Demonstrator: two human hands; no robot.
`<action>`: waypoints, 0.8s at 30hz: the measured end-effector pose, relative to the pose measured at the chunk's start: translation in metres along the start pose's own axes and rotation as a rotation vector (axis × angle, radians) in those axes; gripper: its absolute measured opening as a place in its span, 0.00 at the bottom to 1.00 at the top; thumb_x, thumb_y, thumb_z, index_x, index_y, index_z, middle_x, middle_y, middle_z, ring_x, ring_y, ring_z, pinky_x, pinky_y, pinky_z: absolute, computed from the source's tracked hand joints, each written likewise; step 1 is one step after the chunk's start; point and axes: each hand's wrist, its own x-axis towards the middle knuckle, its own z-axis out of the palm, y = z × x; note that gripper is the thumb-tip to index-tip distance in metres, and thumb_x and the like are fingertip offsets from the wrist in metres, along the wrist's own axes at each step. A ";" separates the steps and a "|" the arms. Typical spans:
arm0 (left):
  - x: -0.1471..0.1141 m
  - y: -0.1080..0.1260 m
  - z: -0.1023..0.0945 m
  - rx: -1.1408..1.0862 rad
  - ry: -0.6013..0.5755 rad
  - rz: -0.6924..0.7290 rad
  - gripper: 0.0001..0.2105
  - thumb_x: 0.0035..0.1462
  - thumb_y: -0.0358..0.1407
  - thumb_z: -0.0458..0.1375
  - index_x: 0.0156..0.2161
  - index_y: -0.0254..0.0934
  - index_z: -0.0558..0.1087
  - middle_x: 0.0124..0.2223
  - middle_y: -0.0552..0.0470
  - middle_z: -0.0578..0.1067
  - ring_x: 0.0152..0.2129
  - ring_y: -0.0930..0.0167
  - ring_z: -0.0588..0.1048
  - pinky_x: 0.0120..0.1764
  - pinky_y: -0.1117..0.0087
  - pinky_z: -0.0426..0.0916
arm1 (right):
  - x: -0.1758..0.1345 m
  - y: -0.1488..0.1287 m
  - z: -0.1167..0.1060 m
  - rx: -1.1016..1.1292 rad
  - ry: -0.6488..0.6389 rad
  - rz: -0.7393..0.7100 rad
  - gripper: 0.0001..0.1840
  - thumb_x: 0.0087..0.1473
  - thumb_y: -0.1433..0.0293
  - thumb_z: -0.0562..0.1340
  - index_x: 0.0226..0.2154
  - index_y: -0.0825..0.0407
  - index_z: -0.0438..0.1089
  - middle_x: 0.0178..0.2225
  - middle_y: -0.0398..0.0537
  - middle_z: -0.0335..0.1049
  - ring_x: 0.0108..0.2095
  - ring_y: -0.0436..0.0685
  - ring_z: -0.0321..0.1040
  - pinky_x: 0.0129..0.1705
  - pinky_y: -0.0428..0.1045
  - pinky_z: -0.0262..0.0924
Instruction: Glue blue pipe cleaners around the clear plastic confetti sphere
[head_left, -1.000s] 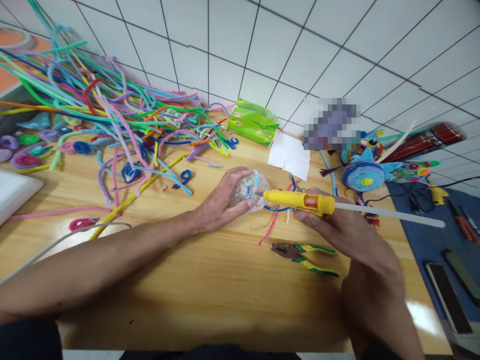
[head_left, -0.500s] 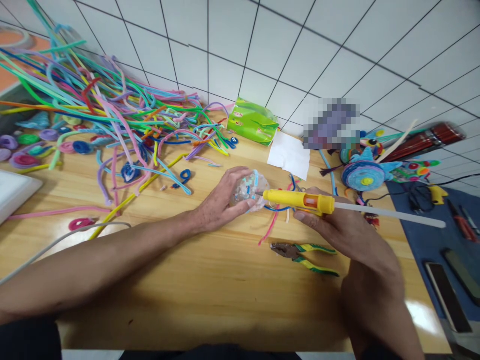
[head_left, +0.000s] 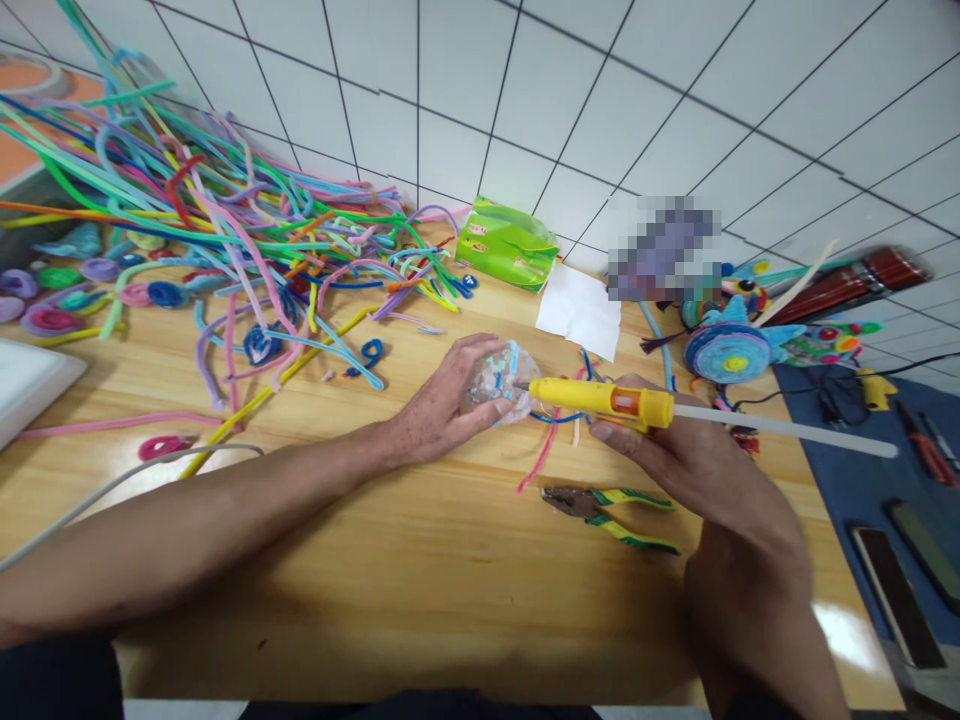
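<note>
My left hand (head_left: 454, 400) is wrapped round a clear, round plastic piece (head_left: 504, 385) with light-blue and blue bits on it; its exact kind I cannot make out. A yellow glue gun (head_left: 600, 398) is gripped in my right hand (head_left: 660, 450), a long white glue stick (head_left: 787, 432) sticking out of its back end. The gun's nozzle points left and meets the clear piece, or comes very near it. Just below my right hand lie pliers (head_left: 577, 503) with green and yellow handles, jaws to the left. Blue and pink pipe cleaners (head_left: 541, 458) lie behind the gun.
A heap of coloured pipe cleaners (head_left: 247, 230) fills the back left. Along the tiled wall are a green tissue pack (head_left: 504, 243) and white paper (head_left: 577, 310). At right, a blue coiled craft piece (head_left: 726, 352) stands near a blue mat (head_left: 847, 440) holding tools.
The glue gun has shifted a few pixels to the right with my right hand. My left hand stays in place round the clear piece.
</note>
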 end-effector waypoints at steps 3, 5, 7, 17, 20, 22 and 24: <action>0.000 0.000 -0.001 0.007 -0.012 -0.001 0.30 0.70 0.43 0.59 0.71 0.43 0.56 0.67 0.37 0.66 0.68 0.54 0.65 0.69 0.44 0.64 | 0.001 -0.001 0.001 0.012 0.013 -0.009 0.13 0.72 0.58 0.59 0.40 0.48 0.72 0.38 0.49 0.78 0.34 0.60 0.76 0.35 0.52 0.70; 0.000 0.001 -0.001 0.013 -0.020 -0.004 0.30 0.70 0.43 0.59 0.71 0.43 0.55 0.68 0.36 0.66 0.68 0.54 0.65 0.69 0.44 0.64 | 0.001 -0.002 0.001 0.007 0.012 -0.012 0.13 0.72 0.58 0.59 0.40 0.48 0.72 0.35 0.48 0.78 0.32 0.59 0.75 0.34 0.52 0.69; 0.000 0.001 -0.002 0.018 -0.022 -0.004 0.30 0.70 0.43 0.59 0.71 0.43 0.55 0.68 0.36 0.66 0.68 0.54 0.65 0.70 0.43 0.63 | 0.000 -0.002 0.000 -0.001 0.012 -0.021 0.14 0.72 0.57 0.58 0.39 0.47 0.72 0.34 0.47 0.78 0.31 0.59 0.74 0.34 0.52 0.70; 0.000 0.001 -0.001 0.017 -0.021 -0.005 0.29 0.71 0.43 0.59 0.71 0.43 0.56 0.67 0.37 0.66 0.68 0.55 0.65 0.69 0.45 0.64 | 0.000 -0.002 0.000 -0.006 0.004 0.006 0.16 0.72 0.56 0.57 0.40 0.48 0.72 0.36 0.48 0.78 0.32 0.59 0.75 0.36 0.52 0.69; 0.001 0.001 -0.001 0.018 -0.021 -0.011 0.29 0.70 0.43 0.59 0.70 0.43 0.56 0.67 0.37 0.66 0.68 0.55 0.65 0.69 0.45 0.64 | 0.000 -0.003 0.000 0.001 0.008 0.006 0.16 0.72 0.55 0.57 0.40 0.48 0.72 0.36 0.48 0.78 0.33 0.60 0.75 0.35 0.53 0.69; 0.001 0.001 -0.001 0.014 -0.021 -0.009 0.28 0.70 0.43 0.59 0.70 0.43 0.57 0.67 0.37 0.66 0.67 0.55 0.65 0.69 0.45 0.64 | 0.001 -0.003 0.000 0.006 0.016 0.005 0.16 0.72 0.56 0.57 0.40 0.48 0.72 0.38 0.48 0.78 0.33 0.60 0.75 0.37 0.53 0.70; 0.001 0.002 -0.002 0.009 -0.021 -0.009 0.28 0.70 0.43 0.59 0.70 0.42 0.57 0.67 0.37 0.66 0.67 0.55 0.65 0.69 0.46 0.64 | 0.001 -0.003 0.000 0.007 0.013 -0.006 0.15 0.72 0.56 0.58 0.40 0.47 0.73 0.38 0.48 0.78 0.33 0.59 0.75 0.38 0.53 0.70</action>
